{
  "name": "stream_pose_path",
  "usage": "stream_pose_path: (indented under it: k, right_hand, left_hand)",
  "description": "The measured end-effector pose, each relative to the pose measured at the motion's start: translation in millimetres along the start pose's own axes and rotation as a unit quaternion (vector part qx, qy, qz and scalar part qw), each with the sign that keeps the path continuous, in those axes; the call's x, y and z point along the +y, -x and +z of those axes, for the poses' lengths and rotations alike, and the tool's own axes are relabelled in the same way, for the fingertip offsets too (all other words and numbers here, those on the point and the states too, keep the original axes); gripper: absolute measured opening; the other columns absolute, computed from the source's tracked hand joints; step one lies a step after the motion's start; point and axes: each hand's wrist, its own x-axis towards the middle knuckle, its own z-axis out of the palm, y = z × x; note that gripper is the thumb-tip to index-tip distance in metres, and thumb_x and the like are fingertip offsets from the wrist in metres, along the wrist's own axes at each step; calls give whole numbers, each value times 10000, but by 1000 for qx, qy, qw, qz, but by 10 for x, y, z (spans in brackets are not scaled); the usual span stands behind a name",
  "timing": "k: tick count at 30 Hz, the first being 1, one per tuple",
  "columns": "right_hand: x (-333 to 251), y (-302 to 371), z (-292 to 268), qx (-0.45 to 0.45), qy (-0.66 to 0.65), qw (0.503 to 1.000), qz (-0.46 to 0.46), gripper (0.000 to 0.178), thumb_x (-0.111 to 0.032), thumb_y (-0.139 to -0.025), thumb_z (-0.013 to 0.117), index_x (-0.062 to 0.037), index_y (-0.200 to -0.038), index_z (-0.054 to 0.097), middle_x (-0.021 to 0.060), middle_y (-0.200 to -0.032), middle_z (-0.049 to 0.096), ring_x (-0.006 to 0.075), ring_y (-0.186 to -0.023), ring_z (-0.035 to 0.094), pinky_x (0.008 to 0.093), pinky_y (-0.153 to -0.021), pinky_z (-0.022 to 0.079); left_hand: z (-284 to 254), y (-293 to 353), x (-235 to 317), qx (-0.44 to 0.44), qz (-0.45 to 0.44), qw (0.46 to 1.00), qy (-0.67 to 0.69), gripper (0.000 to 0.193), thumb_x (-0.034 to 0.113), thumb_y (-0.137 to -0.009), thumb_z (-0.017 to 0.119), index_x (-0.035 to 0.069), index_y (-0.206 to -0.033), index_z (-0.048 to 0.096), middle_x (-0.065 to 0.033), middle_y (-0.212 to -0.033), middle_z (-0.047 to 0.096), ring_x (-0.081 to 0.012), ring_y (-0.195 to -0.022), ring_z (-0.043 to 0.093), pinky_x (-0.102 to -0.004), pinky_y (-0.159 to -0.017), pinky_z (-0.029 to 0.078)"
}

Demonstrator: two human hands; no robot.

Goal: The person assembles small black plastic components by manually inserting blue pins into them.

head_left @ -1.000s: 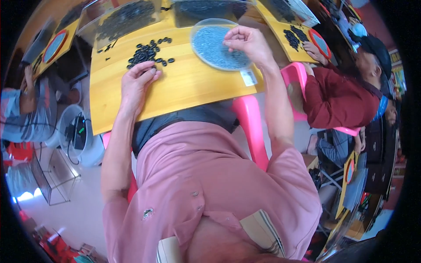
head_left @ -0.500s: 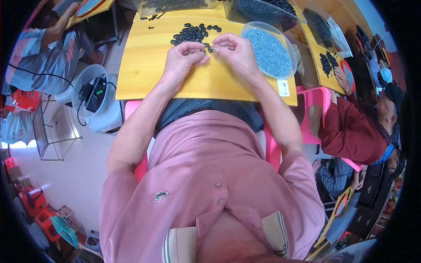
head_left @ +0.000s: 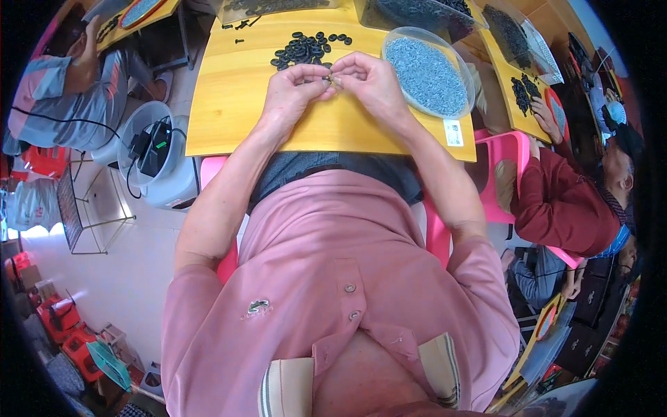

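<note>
Above the yellow table, my left hand and my right hand meet fingertip to fingertip. Both are closed in a pinch. A small dark piece shows between the fingertips, mostly covered by them; it looks like one of the oval pieces. What else my left fingers hold is too small to make out. Just beyond my hands lies a loose pile of small black oval pieces with holes. To the right of my right hand stands a round clear tub full of small silvery-blue metal pins or screws.
Clear bins of black parts line the table's far side, with a few black screws at the far left. A bucket with black adapters stands left of the table. Co-workers sit at tables left and right.
My fingertips have come closer together, and the dark oval piece that showed between them is now more hidden. The view has shifted slightly. At the left, a co-worker's hand has moved.
</note>
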Motion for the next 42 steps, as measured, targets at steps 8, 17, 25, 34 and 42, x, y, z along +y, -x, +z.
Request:
stream_pose_path:
  k: [8, 17, 25, 34, 42]
  right_hand:
    - [-67, 14, 11, -1, 19, 1000, -2, 124, -27, -853, 659, 16, -966, 685, 90, -830, 733, 109, -748, 703, 243, -666, 538]
    - [-112, 44, 18, -12, -17, 1000, -3, 109, -2, -881, 625, 36, -976, 660, 110, -848, 724, 156, -771, 732, 239, -671, 546]
    - [-183, 53, -101, -60, -76, 995, 30, 110, 29, -896, 606, 58, -993, 648, 111, -910, 720, 168, -848, 729, 240, -751, 550]
    - [-160, 51, -141, -21, 76, 997, 22, 134, -94, -845, 704, -12, -947, 732, 60, -761, 723, 97, -721, 686, 252, -664, 537]
    - [-135, 54, -141, -21, 92, 995, 15, 167, -128, -845, 704, 1, -948, 727, 65, -730, 713, 90, -666, 660, 251, -612, 509]
  left_hand:
    - [21, 31, 26, 10, 19, 998, -66, 222, -14, -881, 663, -61, -1098, 653, -112, -929, 711, -157, -840, 696, -241, -785, 550]
    - [40, 67, 41, 16, 39, 995, -91, 223, 18, -875, 671, -44, -1090, 671, -72, -897, 699, -117, -810, 666, -220, -767, 516]
    - [54, 38, 17, 10, 68, 995, -75, 236, 8, -841, 641, -52, -1065, 687, -62, -839, 700, -88, -767, 644, -211, -716, 503]
    - [73, 66, 57, 9, 47, 997, -57, 213, -25, -842, 647, -55, -1050, 680, -61, -823, 692, -111, -779, 677, -234, -754, 547]
    - [73, 69, 61, 0, 41, 994, -103, 212, 10, -875, 676, -33, -1082, 675, -89, -921, 716, -126, -831, 691, -227, -767, 536]
